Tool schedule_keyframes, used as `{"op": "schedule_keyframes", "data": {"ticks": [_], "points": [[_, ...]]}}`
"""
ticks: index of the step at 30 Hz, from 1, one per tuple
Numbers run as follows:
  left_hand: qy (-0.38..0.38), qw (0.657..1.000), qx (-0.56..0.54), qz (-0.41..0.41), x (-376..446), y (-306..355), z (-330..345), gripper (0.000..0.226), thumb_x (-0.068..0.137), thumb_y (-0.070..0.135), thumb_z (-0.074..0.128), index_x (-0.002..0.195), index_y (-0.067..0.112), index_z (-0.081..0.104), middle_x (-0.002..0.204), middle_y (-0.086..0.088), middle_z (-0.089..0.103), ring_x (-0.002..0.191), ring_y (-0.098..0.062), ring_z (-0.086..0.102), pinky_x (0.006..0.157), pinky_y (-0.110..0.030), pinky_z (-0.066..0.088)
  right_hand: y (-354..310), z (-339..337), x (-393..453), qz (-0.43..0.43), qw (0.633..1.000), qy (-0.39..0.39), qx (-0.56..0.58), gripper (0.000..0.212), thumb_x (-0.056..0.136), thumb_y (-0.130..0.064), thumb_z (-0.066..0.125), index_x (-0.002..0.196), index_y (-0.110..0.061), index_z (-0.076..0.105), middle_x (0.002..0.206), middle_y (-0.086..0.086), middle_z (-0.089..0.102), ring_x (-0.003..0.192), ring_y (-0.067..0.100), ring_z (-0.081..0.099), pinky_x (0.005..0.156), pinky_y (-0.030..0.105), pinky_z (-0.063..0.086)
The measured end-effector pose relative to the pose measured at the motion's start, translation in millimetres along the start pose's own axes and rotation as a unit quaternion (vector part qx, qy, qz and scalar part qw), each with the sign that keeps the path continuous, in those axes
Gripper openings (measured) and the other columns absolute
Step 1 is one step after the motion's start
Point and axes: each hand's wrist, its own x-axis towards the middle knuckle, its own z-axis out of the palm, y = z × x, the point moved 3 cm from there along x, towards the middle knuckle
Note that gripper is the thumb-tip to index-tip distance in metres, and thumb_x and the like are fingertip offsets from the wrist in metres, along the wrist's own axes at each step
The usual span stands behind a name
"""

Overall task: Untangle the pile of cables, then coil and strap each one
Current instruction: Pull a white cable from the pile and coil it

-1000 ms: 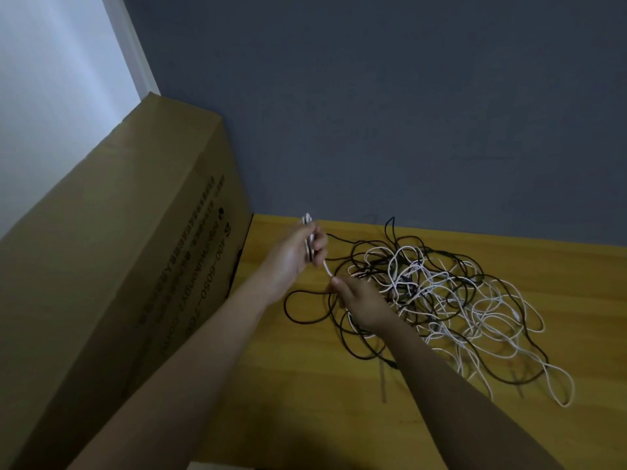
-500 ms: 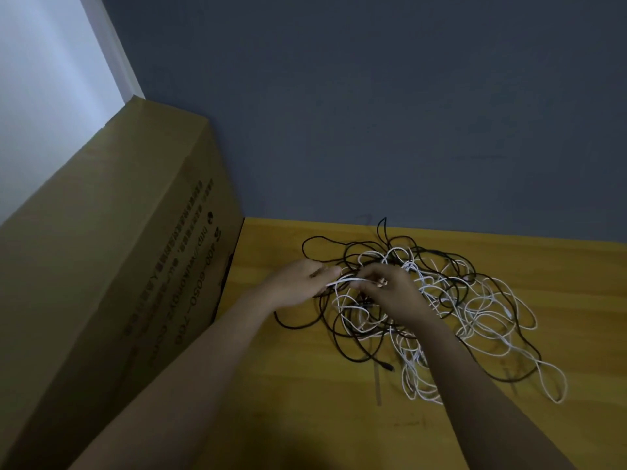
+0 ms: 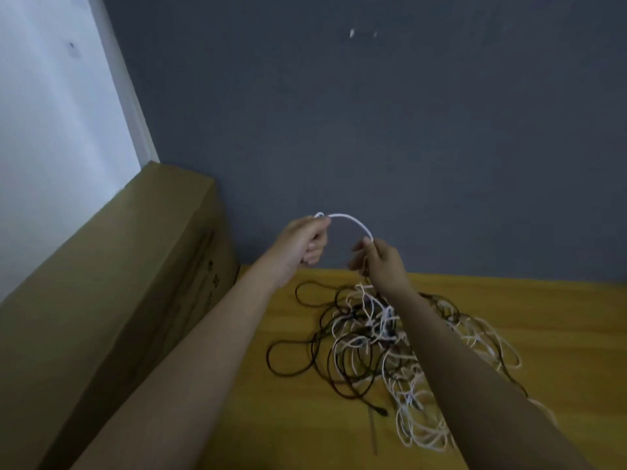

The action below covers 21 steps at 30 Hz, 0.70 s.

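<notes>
white cable point(image 3: 353, 221) arched thin and pale at frame centre, held raised above the pile | left hand point(image 3: 300, 242) fingers curled round one end | right hand point(image 3: 381, 264) fingers pinched on it | pile of cables point(image 3: 376, 347) black and white, tangled on yellow tabletop point(image 3: 543, 320), lower right

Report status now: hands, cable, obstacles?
Left hand and right hand grip white cable, arched between. Tangled pile below, uncoiled. Cardboard box left.
</notes>
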Motion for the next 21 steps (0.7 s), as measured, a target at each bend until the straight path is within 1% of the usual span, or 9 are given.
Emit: {"op": "schedule_keyframes", "data": {"ticks": [3,6,10,13,14,16,19,20,21], "points": [[0.041,0.997,0.03,0.053,22,57,6,0.043,0.103,0.025,0.035,0.061,0.021,0.028,0.046,0.006,0.023,0.038,-0.009,0.018,0.044,-0.024,0.017,-69,-31,33,-0.045,0.995,0.084,0.04,0.033,0.103,-0.029,0.04,0.078,-0.02,0.059,0.049,-0.004,0.048,0.04,0.005,0.045,0.042,0.02,0.039],[0.048,0.996,0.016,0.077,36,112,17,0.044,0.103,0.029,0.035,0.06,0.023,0.027,0.046,0.008,0.021,0.037,-0.007,0.016,0.04,-0.022,0.015,-139,-58,58,-0.088,0.984,0.137,0.068,0.032,0.103,-0.029,0.039,0.081,-0.019,0.06,0.052,-0.003,0.038,0.035,0.001,0.032,0.037,0.016,0.028],[0.025,0.993,0.007,0.115,39,169,27,0.04,0.103,0.03,0.035,0.064,0.02,0.032,0.045,0.008,0.024,0.035,-0.007,0.017,0.038,-0.02,0.018,-230,-90,69,-0.194,0.957,0.207,0.066,0.029,0.102,-0.026,0.04,0.086,-0.016,0.062,0.054,-0.004,0.04,0.038,0.0,0.034,0.039,0.013,0.028],[-0.004,0.991,0.015,0.134,30,191,31,0.039,0.102,0.031,0.036,0.065,0.019,0.036,0.046,0.008,0.025,0.036,-0.007,0.018,0.038,-0.02,0.02,-258,-106,68,-0.25,0.932,0.261,0.029,0.026,0.1,-0.032,0.041,0.09,-0.02,0.062,0.06,-0.01,0.046,0.049,0.001,0.04,0.05,0.018,0.034],[-0.012,0.99,0.014,0.141,27,194,31,0.04,0.102,0.031,0.036,0.064,0.02,0.034,0.046,0.008,0.024,0.036,-0.007,0.017,0.038,-0.019,0.019,-257,-106,68,-0.248,0.933,0.262,0.001,0.028,0.1,-0.036,0.039,0.093,-0.02,0.061,0.063,-0.01,0.049,0.055,0.004,0.044,0.054,0.024,0.037],[-0.031,0.988,-0.006,0.15,21,194,28,0.043,0.102,0.032,0.034,0.061,0.021,0.03,0.046,0.008,0.021,0.036,-0.007,0.015,0.037,-0.019,0.016,-242,-98,71,-0.214,0.947,0.227,-0.079,0.032,0.101,-0.042,0.032,0.1,-0.023,0.058,0.074,-0.006,0.056,0.069,0.014,0.053,0.062,0.03,0.038],[-0.087,0.981,-0.108,0.132,12,181,20,0.05,0.102,0.035,0.032,0.054,0.023,0.032,0.045,0.009,0.022,0.034,-0.004,0.015,0.033,-0.017,0.015,-199,-74,72,-0.137,0.965,0.12,-0.189,0.039,0.102,-0.042,0.027,0.117,-0.023,0.058,0.101,0.008,0.065,0.097,0.031,0.059,0.079,0.035,0.043],[-0.103,0.975,-0.152,0.128,8,175,19,0.051,0.102,0.036,0.031,0.053,0.023,0.034,0.044,0.009,0.023,0.034,-0.003,0.016,0.033,-0.016,0.016,-185,-62,68,-0.127,0.963,0.076,-0.224,0.041,0.102,-0.042,0.027,0.121,-0.022,0.057,0.109,0.01,0.065,0.103,0.032,0.059,0.084,0.036,0.044],[-0.11,0.967,-0.189,0.13,6,169,17,0.048,0.102,0.038,0.032,0.056,0.022,0.035,0.045,0.009,0.026,0.034,-0.003,0.019,0.033,-0.016,0.02,-172,-48,62,-0.125,0.96,0.028,-0.249,0.043,0.102,-0.042,0.027,0.125,-0.021,0.056,0.11,0.009,0.065,0.104,0.03,0.058,0.087,0.036,0.044]]}}
